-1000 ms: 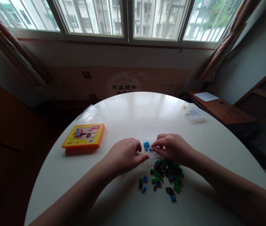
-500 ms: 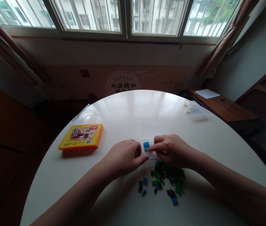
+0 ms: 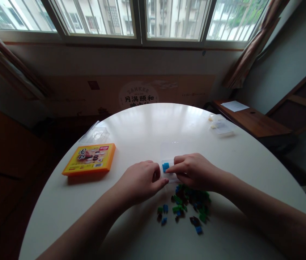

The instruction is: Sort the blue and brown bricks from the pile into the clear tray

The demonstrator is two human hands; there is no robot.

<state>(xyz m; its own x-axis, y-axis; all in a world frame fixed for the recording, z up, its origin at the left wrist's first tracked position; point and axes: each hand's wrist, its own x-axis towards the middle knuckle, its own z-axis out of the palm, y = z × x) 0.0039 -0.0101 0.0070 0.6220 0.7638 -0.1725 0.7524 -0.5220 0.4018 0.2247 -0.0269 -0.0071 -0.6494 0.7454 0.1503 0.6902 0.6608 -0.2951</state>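
Note:
A small clear plastic box [image 3: 168, 151] lies on the white round table [image 3: 147, 126], with a cluster of light blue bricks [image 3: 165, 167] inside it. My left hand [image 3: 139, 180] rests against the box's left side, fingers curled and thumb stretched toward it. My right hand [image 3: 193, 171] is curled at the box's right side, its index finger pointing at the blue bricks. Whether either hand pinches a brick is hidden. Just in front of my hands lies a pile of small green, blue and dark bricks [image 3: 188, 207].
An orange flat game box [image 3: 89, 159] lies at the left. Behind it sits a clear plastic tray [image 3: 94, 134]. Another clear container with yellowish pieces [image 3: 221, 126] stands at the far right. A wooden desk with a paper [image 3: 250, 121] stands beyond the table's right edge.
My right index finger has moved closer to the blue bricks in the clear box. The view has drifted slightly, so everything sits a little to the left. My left hand has barely moved.

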